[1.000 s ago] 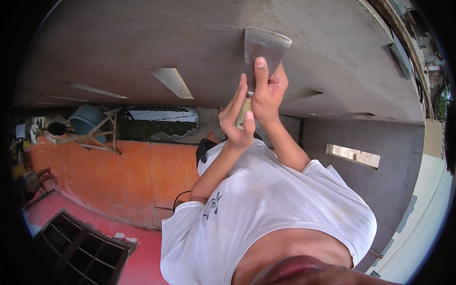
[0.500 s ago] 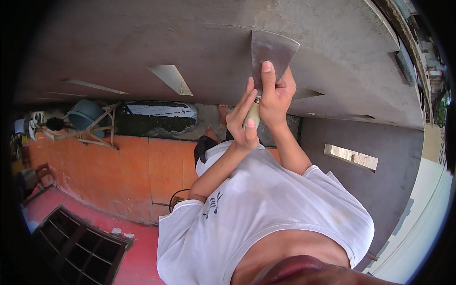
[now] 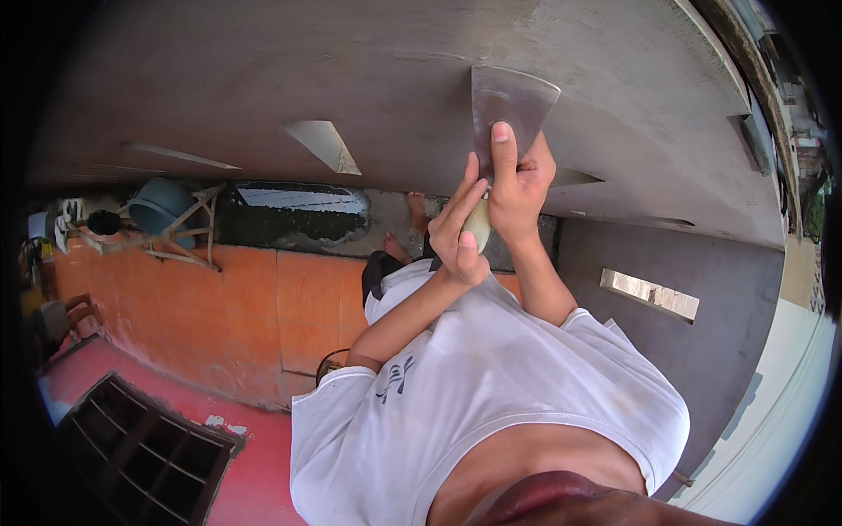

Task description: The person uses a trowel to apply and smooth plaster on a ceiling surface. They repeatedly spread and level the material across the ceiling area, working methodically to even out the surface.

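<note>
A wide steel putty knife point(image 3: 513, 98) lies against the grey plastered wall point(image 3: 377, 83), its broad edge turned away from me. My right hand point(image 3: 522, 180) grips it where the blade narrows, with the thumb pressed flat along the metal. Below that, the pale handle point(image 3: 477, 223) rests in my left hand point(image 3: 458, 232), whose fingers and thumb close about it. Part of the handle and the lower blade are hidden by my hands.
Slanted slots point(image 3: 326, 145) pierce the grey wall, and another opening point(image 3: 649, 294) is in the side wall. At left, a blue-grey basin point(image 3: 162, 210) sits on a wooden stand point(image 3: 197, 235). A dark puddle point(image 3: 294, 223) lies below, beside an orange wall point(image 3: 219, 307) and a barred window point(image 3: 145, 447).
Both hands and the putty knife have shifted slightly downward in the picture, toward me, and a little right. My grip looks the same.
</note>
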### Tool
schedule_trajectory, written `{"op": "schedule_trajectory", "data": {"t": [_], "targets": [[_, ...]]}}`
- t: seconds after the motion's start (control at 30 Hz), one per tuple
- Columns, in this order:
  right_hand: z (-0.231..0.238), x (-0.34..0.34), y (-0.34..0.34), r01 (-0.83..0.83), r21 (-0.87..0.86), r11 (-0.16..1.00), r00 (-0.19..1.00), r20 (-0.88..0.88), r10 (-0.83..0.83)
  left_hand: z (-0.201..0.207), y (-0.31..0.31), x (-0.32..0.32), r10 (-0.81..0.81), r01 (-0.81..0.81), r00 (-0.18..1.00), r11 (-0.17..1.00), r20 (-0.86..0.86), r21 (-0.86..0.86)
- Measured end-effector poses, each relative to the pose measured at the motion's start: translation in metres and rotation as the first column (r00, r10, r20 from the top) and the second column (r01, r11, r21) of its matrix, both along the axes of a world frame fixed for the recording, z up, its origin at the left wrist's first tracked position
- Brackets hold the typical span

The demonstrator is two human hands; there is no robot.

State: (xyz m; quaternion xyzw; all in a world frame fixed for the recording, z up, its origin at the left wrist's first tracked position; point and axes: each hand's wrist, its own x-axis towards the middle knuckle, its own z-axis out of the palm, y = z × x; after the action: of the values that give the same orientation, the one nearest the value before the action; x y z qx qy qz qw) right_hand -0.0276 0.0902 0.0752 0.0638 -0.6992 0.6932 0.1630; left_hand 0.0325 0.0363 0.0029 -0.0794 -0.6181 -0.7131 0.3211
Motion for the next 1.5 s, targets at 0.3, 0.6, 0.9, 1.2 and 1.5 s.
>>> {"op": "schedule_trajectory", "data": {"t": [0.3,0.6,0.9,1.2,1.5], "targets": [[0.001,-0.001,-0.012,0.033,-0.035,0.999,0.999,-0.021,-0.034,0.009,-0.014,-0.002,-0.004,0.005,1.0,0.998,0.018,-0.061],[0.01,-0.001,-0.01,-0.018,-0.074,0.997,0.999,0.032,0.021,0.008,-0.008,0.0,0.003,-0.002,1.0,0.999,0.022,-0.044],[0.008,0.001,-0.009,0.013,-0.035,0.999,0.998,0.063,-0.011,-0.005,-0.009,0.0,-0.018,0.02,0.999,0.998,0.034,-0.052],[0.01,-0.002,-0.011,-0.003,-0.062,0.998,1.0,0.008,0.003,-0.007,-0.003,-0.003,-0.016,0.014,0.997,1.0,-0.073,-0.016],[0.018,-0.001,0.0,-0.03,-0.032,0.999,0.997,0.067,0.032,0.011,0.013,0.0,0.037,-0.036,0.999,0.997,-0.013,0.071]]}}
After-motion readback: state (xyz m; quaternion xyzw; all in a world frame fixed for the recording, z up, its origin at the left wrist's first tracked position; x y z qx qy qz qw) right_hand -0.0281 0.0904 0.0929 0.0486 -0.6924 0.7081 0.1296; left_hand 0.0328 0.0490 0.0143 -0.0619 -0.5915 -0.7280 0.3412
